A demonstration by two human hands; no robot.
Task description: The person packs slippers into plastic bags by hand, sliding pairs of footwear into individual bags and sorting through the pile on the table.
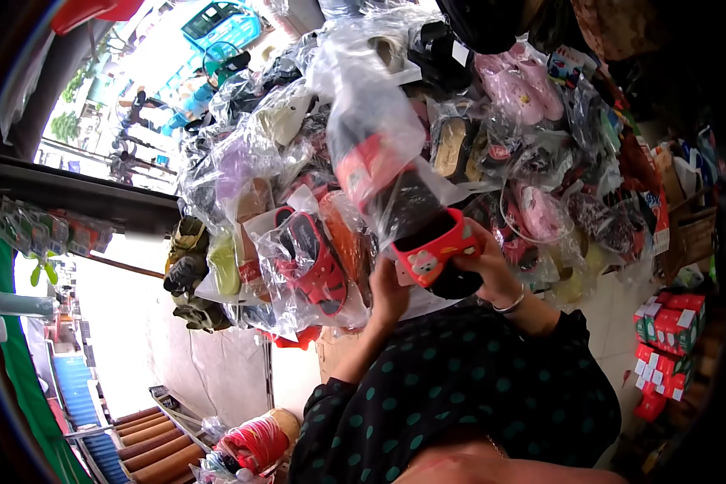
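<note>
The red-strapped, black-soled sandal (440, 248) lies at five o'clock from the clear plastic bag (367, 93), the right hand (496, 270) closed around its side. At its eight o'clock, the left hand (389, 292) curls, hold hidden; steady, gentle handling should avoid tearing.

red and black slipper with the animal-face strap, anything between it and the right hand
Nothing visible: the right hand touches the slipper directly. The clear plastic bag covers the other red slipper, farther from that hand.

Red-and-black sandal (440, 248), black green-dotted garment (468, 371), pink clogs (522, 87)
</note>
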